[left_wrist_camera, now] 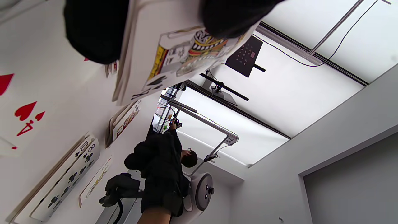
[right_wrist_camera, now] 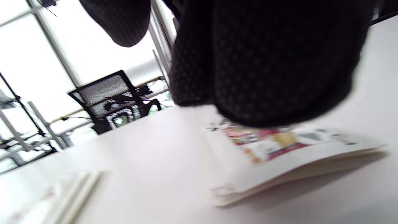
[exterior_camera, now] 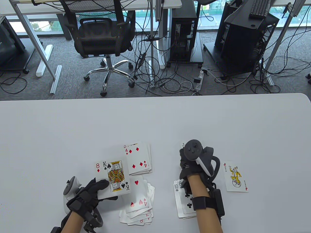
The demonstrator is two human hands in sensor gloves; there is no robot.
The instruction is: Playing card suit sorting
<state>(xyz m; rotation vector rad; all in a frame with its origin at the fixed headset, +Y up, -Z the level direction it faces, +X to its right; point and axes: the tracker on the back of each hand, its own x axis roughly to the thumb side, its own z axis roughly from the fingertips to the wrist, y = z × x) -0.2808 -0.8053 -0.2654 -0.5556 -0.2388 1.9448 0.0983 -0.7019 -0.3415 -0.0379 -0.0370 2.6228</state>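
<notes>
The table is carrying four sorted groups around the diamond pile: hearts nearer the person, clubs and a joker rightward. The left hand is gripping the unsorted stack, king of spades uppermost; that card should be going to the spade pile. The right hand is covering a jack-topped pile beyond the clubs; its finger posture cannot be determined.

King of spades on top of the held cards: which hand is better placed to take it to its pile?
Probably the right hand. The left hand grips the cards under the king of spades; the right only rests on a table pile.
</notes>
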